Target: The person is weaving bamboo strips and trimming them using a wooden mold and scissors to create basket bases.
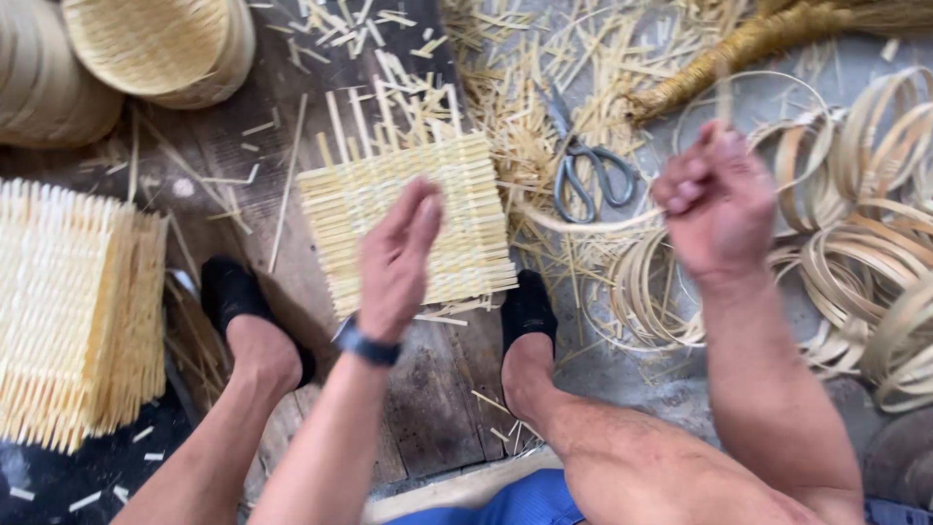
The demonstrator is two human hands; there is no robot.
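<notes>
A square woven bamboo mat (408, 209) lies on a dark wooden board (428, 389) between my two feet. My left hand (394, 258) hovers over the mat with its fingers straight and together, holding nothing. My right hand (717, 199) is raised to the right of the mat, closed on a thin bamboo strip (583, 224) that curves down and left toward the mat's right edge. Grey scissors (583, 165) lie just beyond the strip among loose bamboo shavings.
A stack of woven mats (78, 311) stands at the left. Round woven baskets (155, 44) sit at the top left. Several bamboo hoops (855, 214) pile at the right, and a bound bundle of fibre (748, 44) lies at the top right.
</notes>
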